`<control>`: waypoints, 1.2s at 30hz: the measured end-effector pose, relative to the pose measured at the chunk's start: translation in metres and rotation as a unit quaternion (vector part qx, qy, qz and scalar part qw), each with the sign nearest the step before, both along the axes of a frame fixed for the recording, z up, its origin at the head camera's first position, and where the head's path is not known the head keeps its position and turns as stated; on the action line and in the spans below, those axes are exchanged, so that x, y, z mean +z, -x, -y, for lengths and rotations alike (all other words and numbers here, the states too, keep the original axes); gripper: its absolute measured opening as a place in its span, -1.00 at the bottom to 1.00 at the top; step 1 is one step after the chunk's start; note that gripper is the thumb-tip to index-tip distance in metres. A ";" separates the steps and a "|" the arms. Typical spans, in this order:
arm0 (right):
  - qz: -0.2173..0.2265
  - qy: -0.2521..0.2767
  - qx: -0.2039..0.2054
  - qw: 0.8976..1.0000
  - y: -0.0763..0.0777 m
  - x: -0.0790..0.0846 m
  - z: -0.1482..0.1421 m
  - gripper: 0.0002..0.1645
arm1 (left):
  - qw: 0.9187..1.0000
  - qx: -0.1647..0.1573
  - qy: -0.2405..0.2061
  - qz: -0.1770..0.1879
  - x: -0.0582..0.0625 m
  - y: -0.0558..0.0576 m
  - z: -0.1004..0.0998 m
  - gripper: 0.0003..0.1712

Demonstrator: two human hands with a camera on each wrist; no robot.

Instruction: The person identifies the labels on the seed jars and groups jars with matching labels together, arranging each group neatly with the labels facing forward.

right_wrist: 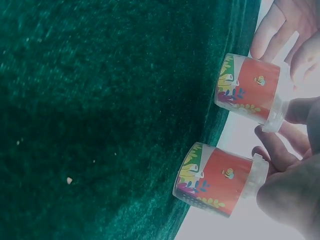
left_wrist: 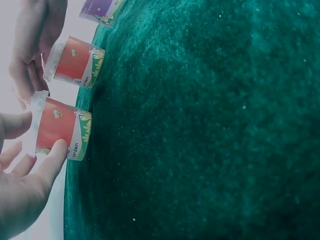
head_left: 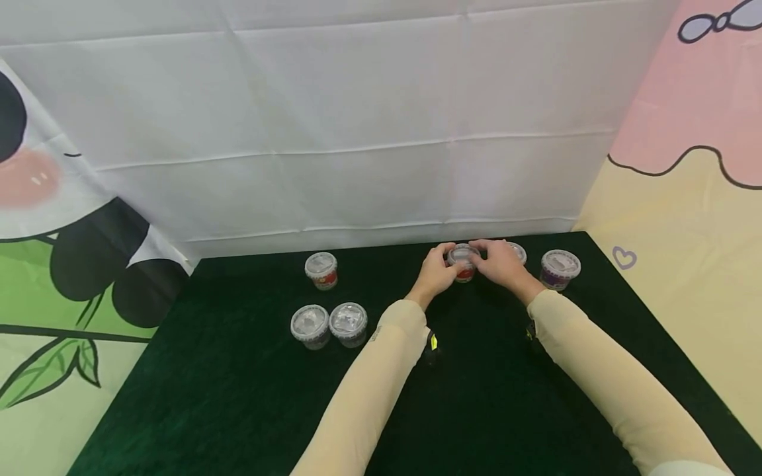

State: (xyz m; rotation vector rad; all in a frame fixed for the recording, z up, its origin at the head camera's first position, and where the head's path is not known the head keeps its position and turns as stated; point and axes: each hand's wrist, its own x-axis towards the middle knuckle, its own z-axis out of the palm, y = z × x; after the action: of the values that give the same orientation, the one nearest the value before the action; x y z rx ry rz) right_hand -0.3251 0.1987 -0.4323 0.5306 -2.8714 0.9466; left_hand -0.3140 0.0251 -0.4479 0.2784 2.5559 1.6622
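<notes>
Both hands are at a clear plastic tub with a red label (head_left: 464,272) near the table's back edge. My left hand (head_left: 436,274) grips it from the left; in the left wrist view its thumb (left_wrist: 56,159) presses on the label. From the right, my right hand (head_left: 503,266) has thumb and fingertips at the lid's rim, fingers curled. A second red-labelled tub (right_wrist: 217,179) stands right beside it, partly hidden behind the right hand in the head view. Farther right is a purple-labelled tub (head_left: 559,270). All three have clear lids.
Toward the left stand an orange-red labelled tub (head_left: 322,271) and, nearer the front, two grey-looking tubs (head_left: 310,327) side by side. The table has a dark green cloth (head_left: 238,396). A white sheet (head_left: 357,132) hangs behind it, with printed hangings on both sides.
</notes>
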 end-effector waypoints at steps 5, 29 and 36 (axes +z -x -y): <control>0.002 0.000 -0.002 1.000 -0.001 0.000 -0.001 -0.53 | 1.000 0.005 -0.013 0.011 -0.001 -0.001 -0.001 -0.41; 0.024 -0.042 0.096 0.994 0.001 0.007 -0.011 -0.30 | 0.999 -0.021 -0.030 0.023 -0.002 0.001 0.003 -0.33; 0.051 -0.043 0.115 0.991 0.007 0.005 -0.017 -0.22 | 0.999 -0.033 0.015 -0.001 -0.003 0.002 0.005 -0.32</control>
State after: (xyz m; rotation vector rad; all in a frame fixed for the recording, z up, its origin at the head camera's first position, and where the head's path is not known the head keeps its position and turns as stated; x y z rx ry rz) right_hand -0.3325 0.2161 -0.4270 0.8608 -3.0015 0.9053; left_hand -0.3159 0.0196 -0.4508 0.3595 2.5422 1.5998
